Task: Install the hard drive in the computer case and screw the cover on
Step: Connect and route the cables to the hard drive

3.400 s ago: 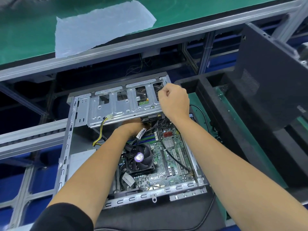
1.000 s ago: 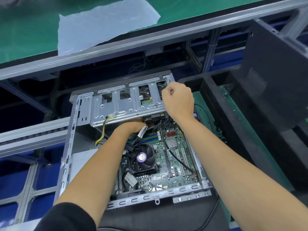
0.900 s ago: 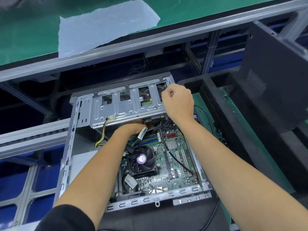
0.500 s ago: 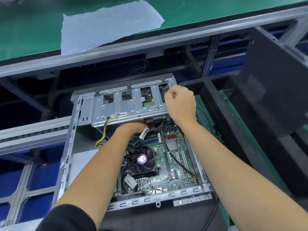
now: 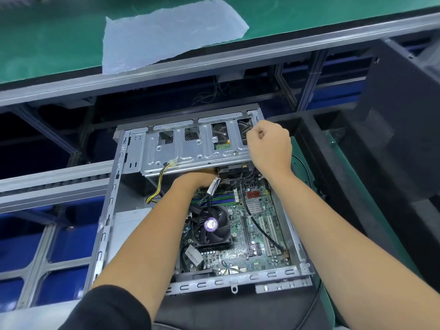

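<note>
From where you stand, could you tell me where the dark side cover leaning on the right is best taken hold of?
Probably by its upper edge, from above. The side cover is a thin flat panel standing tilted, so only edges offer a grip. The top edge is free, while its lower part sits down among the black foam blocks. Both hands are busy at the drive cage.

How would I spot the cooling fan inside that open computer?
Find the open computer case lying flat, with a green circuit board filling its floor. Between the person's forearms sits a square black fan. Only it has curved blades around a round purple sticker.
</note>
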A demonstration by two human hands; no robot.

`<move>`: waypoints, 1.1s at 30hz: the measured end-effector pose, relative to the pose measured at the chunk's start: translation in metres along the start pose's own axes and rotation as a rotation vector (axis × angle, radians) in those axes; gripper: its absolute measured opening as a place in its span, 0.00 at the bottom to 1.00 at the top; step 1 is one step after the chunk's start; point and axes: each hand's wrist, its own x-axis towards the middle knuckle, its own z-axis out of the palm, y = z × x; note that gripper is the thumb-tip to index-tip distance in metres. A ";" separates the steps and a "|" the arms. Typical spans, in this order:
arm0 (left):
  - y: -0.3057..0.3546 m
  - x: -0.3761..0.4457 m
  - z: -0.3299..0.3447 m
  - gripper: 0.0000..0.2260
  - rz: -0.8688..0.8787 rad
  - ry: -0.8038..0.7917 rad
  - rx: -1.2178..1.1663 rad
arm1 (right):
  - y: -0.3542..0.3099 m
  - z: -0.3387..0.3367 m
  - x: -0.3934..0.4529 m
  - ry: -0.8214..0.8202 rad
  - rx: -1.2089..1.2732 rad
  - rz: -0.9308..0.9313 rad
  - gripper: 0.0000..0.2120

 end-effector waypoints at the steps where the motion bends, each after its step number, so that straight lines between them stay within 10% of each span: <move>1: 0.000 0.000 0.000 0.16 0.017 0.019 0.013 | 0.000 0.000 0.000 -0.002 0.000 0.004 0.10; 14: -0.006 0.002 -0.002 0.23 -0.039 0.023 0.071 | 0.001 -0.001 0.000 -0.013 0.026 0.005 0.10; 25: -0.004 0.003 -0.001 0.07 0.019 0.210 0.241 | 0.000 -0.002 0.000 -0.019 0.025 0.018 0.10; 33: 0.000 0.001 -0.001 0.11 0.040 0.034 0.041 | 0.000 -0.002 0.000 -0.013 0.014 0.007 0.10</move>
